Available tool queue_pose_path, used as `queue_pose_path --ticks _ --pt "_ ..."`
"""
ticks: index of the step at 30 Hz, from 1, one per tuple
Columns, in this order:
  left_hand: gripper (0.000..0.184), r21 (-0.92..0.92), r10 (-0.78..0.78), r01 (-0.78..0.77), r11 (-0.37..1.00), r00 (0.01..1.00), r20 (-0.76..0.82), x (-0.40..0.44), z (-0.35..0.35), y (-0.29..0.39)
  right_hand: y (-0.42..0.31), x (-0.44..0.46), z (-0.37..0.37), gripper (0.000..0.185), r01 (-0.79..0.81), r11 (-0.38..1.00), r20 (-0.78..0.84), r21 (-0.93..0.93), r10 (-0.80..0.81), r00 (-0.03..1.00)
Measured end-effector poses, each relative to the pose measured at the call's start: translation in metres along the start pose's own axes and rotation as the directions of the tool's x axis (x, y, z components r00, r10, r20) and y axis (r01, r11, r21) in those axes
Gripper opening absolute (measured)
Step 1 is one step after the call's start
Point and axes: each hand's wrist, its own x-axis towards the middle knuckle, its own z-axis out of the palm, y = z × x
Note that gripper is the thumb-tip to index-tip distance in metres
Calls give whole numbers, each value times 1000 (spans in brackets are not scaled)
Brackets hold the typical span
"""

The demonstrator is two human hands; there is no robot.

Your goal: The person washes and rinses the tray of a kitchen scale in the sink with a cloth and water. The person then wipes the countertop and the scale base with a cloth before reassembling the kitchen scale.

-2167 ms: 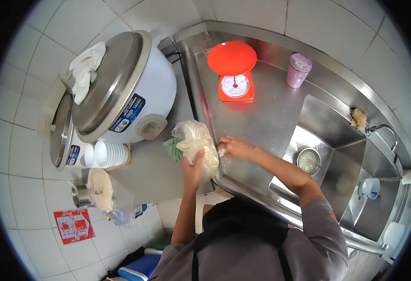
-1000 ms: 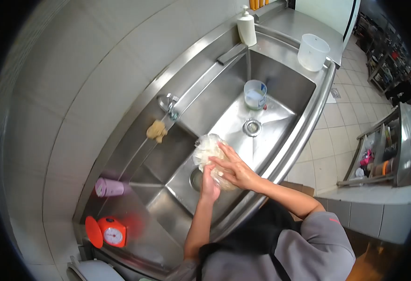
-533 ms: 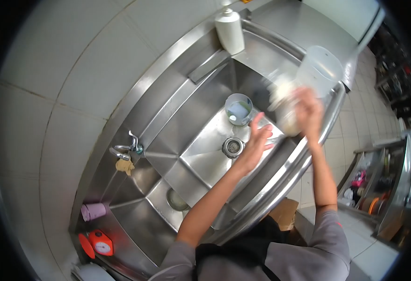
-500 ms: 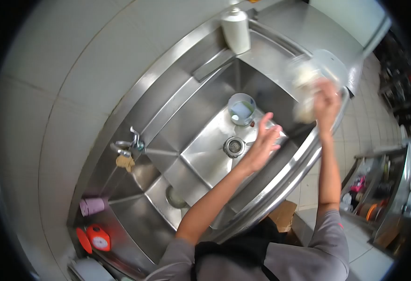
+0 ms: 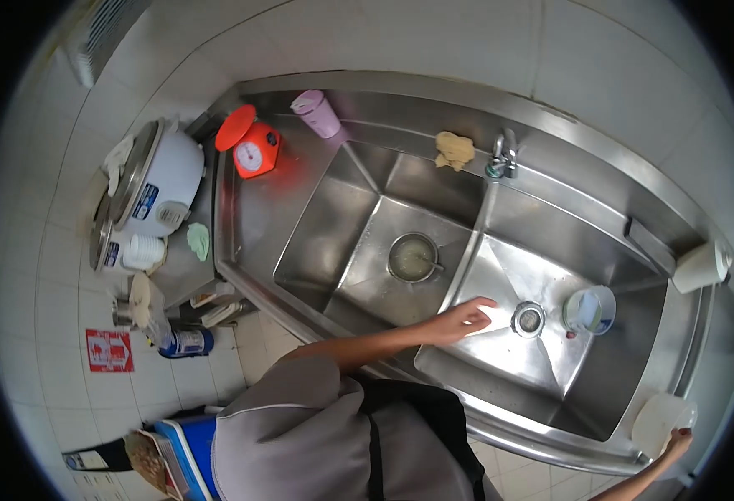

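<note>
Over the right sink basin [image 5: 500, 367], near the divider, hovers my left hand [image 5: 459, 322]. Its fingers are loosely bent and apart, with nothing in them. At the far right end of the counter, my right hand [image 5: 676, 444] grips the edge of a whitish see-through plastic container [image 5: 656, 422]. What lies inside it is hard to make out. A clear round tub [image 5: 589, 310] stands in the right basin beside the drain [image 5: 528, 318]. In the left basin, a metal strainer or bowl [image 5: 413, 256] sits over the drain.
Along the back are a faucet [image 5: 502, 157], a tan cloth [image 5: 454, 150], a lilac cup [image 5: 317, 114] and a red kitchen scale [image 5: 250, 149]. Rice cookers [image 5: 162, 179] stand at left, with a green cloth [image 5: 198, 241] nearby. A white bottle [image 5: 701, 267] lies toward the right corner in view.
My view has swung left, bringing in the scale and rice cookers. My right hand, earlier moving a blurred clear bag with whitish contents, is now on the container. My left hand has shifted toward the divider.
</note>
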Motion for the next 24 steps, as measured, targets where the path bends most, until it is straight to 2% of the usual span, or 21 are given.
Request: queue_pose_path --ticks 2,3,6,11,13,17,18,19,20,21,22,23,24 --pt "41 2 -9 9 1000 985 -175 -28 -27 -11 2 4 13 31 87 996 253 1 -85 964" --pt "41 -20 -20 16 1000 970 -243 -40 -38 -13 -9 -1 3 30 83 996 253 -35 -72 965" --pt "41 -66 -49 24 998 911 -409 -72 -69 -14 -39 -26 -21 29 -7 986 124 -169 28 992" --pt "40 -59 -47 19 998 844 -535 -113 -112 -20 -100 -63 -69 30 -67 977 -55 -204 57 997" --pt "37 -56 -28 -6 998 818 -575 -126 -126 -24 -117 -67 -78 31 -15 987 -104 -161 -2 995" --pt "33 -106 -86 22 994 756 -649 -152 -147 -22 -144 -49 -83 32 134 987 -196 -92 -150 969" --pt "33 -111 -89 20 994 746 -660 -157 -153 -25 -162 -37 -82 34 147 988 -244 35 -135 960" --pt "32 -112 -91 21 994 736 -670 -159 -157 -27 -199 -53 -94 36 257 961 -336 105 -209 918" --pt "32 -114 -93 22 993 740 -666 -158 -159 -25 -207 -22 -70 35 457 855 -441 245 -321 838" --pt "32 -117 -95 22 993 745 -660 -156 -160 -23 -245 -26 -72 31 503 788 -394 355 -361 845" --pt "31 -125 -97 20 992 750 -655 -154 -159 -21 -306 -66 -99 30 520 774 -299 362 -432 851" --pt "31 -119 -87 14 993 765 -638 -153 -158 -18 -332 -51 -71 30 727 575 -404 375 -605 687" --pt "31 -113 -76 6 994 777 -625 -152 -158 -13 -379 -77 -72 29 588 369 -273 720 -629 728"
